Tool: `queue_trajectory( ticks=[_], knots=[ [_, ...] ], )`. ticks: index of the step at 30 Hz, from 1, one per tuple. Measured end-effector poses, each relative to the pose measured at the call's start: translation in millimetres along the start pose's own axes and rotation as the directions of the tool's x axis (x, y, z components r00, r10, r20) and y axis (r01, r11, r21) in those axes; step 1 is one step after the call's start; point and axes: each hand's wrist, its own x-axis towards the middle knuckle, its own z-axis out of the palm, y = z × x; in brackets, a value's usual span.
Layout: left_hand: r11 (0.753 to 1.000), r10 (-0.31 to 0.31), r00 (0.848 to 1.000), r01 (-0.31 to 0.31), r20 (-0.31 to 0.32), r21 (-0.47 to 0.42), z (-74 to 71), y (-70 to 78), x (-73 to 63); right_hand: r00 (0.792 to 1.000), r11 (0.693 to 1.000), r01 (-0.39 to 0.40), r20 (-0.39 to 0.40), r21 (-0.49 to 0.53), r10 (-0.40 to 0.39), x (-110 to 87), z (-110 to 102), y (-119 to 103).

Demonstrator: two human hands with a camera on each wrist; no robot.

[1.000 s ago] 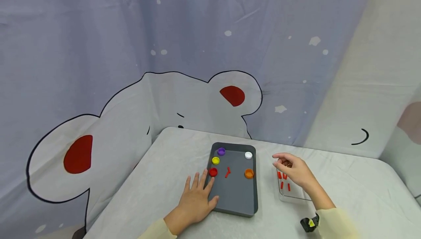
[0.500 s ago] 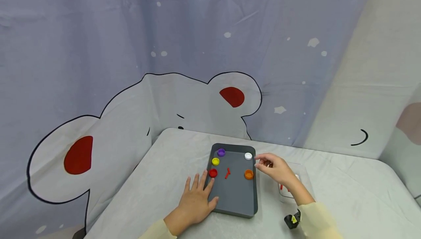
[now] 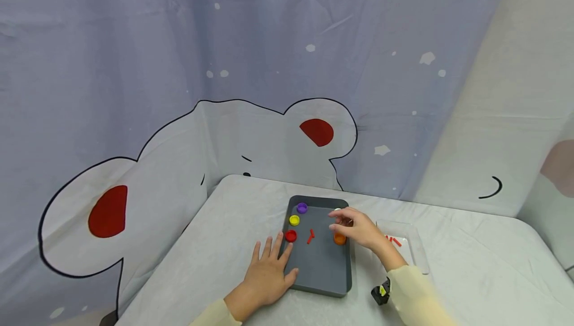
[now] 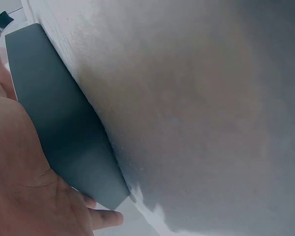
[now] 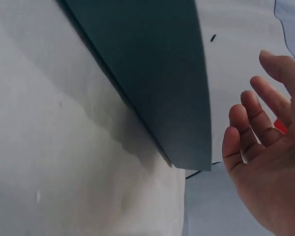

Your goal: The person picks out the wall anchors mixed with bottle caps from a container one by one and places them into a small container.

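Note:
In the head view a grey tray bears two short red sticks and small round cups: red, yellow, purple and orange. A white cup is mostly hidden behind my right hand, which hovers over the tray's right side. Its fingers are loosely bent, thumb and index finger apart; the right wrist view shows nothing held. My left hand lies with spread fingers against the tray's left edge. In the left wrist view, its palm is beside the tray's wall.
Right of the tray stands a clear plastic box with several red sticks, partly covered by my right forearm. A white cloth covers the table. Behind it hangs a printed curtain. A small black device sits at my right wrist.
My right hand has moved left from above the clear box to above the tray, with its fingertips past the right rim. The left hand and the tray have stayed in place.

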Motion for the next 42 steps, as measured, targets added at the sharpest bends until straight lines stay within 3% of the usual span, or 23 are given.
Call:
queue_trajectory(
  ticks=[7, 16, 25, 38, 42],
  knots=[
    [1.0, -0.007, 1.0, 0.007, 0.02, 0.003, -1.4, 0.0, 1.5, 0.998, 1.0, -0.013, 0.066, -0.017, 0.014, 11.1, 12, 4],
    [1.0, -0.013, 0.999, 0.013, 0.036, -0.003, -3.8, 1.1, -0.4, 0.992, 0.987, 0.02, 0.129, -0.16, 0.001, 23.7, 21, 8],
    [1.0, -0.003, 0.999, 0.003, 0.043, 0.004, -3.4, -0.4, 0.1, 0.972, 0.963, 0.036, 0.235, -0.267, 0.029, 34.8, 31, 8],
    [1.0, 0.0, 0.999, 0.0, 0.044, -0.004, -2.9, -1.0, 0.3, 0.964, 0.892, 0.006, 0.241, -0.451, 0.115, 44.2, 43, 2],
    [1.0, 0.003, 0.999, -0.002, 0.046, -0.008, -3.1, -0.5, 0.4, 0.961, 0.885, -0.009, 0.24, -0.465, 0.135, 46.1, 46, 3]
  ],
)
